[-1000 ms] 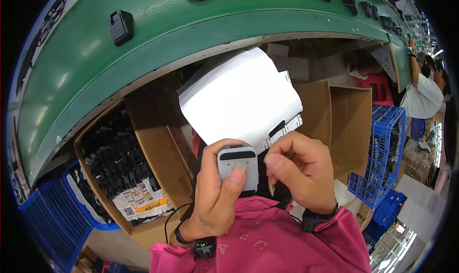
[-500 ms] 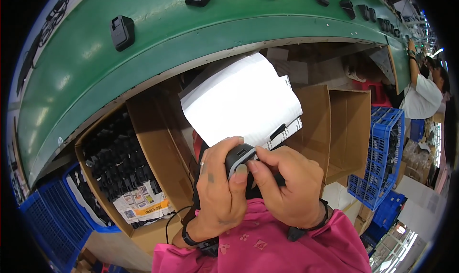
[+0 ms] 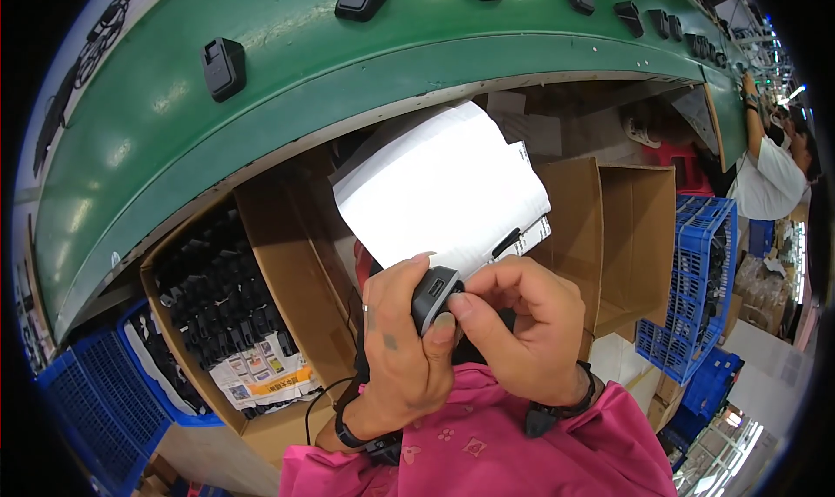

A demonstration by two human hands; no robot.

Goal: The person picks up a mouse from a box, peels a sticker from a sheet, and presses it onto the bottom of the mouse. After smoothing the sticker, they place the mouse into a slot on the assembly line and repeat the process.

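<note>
My left hand [image 3: 398,345] is wrapped round a small black plastic device [image 3: 430,297] with a grey rim and a rectangular slot in its end face. The slotted end is turned up and slightly right. My right hand [image 3: 526,327] is closed in a pinch against the device's right edge, thumb and forefinger together. A tiny dark bit shows at those fingertips; whether it belongs to the device I cannot tell. Beyond both hands lies a stack of white paper sheets [image 3: 439,184], with a black clip-like piece [image 3: 506,242] on its near right part.
Black charger-like units stand spaced along the green bench [image 3: 287,71], the nearest one [image 3: 223,69] at left. An open carton [image 3: 335,345] at left holds rows of black parts. Another carton [image 3: 635,245] and blue crates [image 3: 687,288] stand right. A person [image 3: 770,180] works far right.
The device has tilted a little in my left hand, so its slot faces me more. My right fingertips have shifted slightly along its edge. The view has moved slightly.
</note>
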